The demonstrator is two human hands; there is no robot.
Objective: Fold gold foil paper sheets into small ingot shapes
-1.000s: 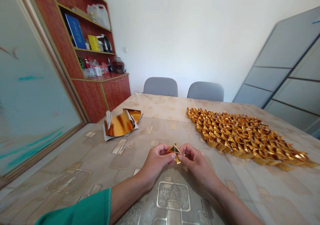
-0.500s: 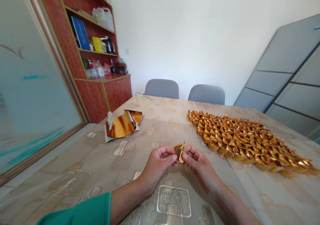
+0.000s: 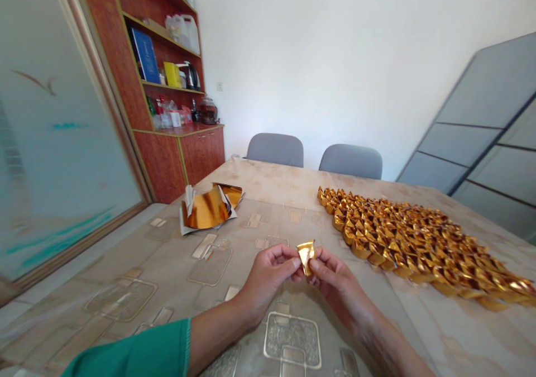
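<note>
A small folded piece of gold foil paper (image 3: pixel 305 256) is pinched between my two hands, above the near middle of the table. My left hand (image 3: pixel 276 265) grips its left side between thumb and fingers. On its right side, the thumb and fingertips of my right hand (image 3: pixel 333 271) close on the lower part. Many folded gold foil pieces (image 3: pixel 402 237) stand packed in rows on the right of the table. Loose gold foil sheets (image 3: pixel 208 208) with white undersides lie curled at the left.
A patterned cloth covers the table (image 3: pixel 234 243). Behind its far edge stand two grey chairs (image 3: pixel 274 148) (image 3: pixel 350 160). A red-brown cabinet (image 3: pixel 201 153) with bottles and boxes is at the left, beside a frosted glass door (image 3: pixel 62 131). Grey panels (image 3: pixel 464 114) lean at the right.
The gold foil piece has turned between my fingers, so a brighter flat face shows. Both hands keep their pinch on it. The whole view has shifted slightly.
</note>
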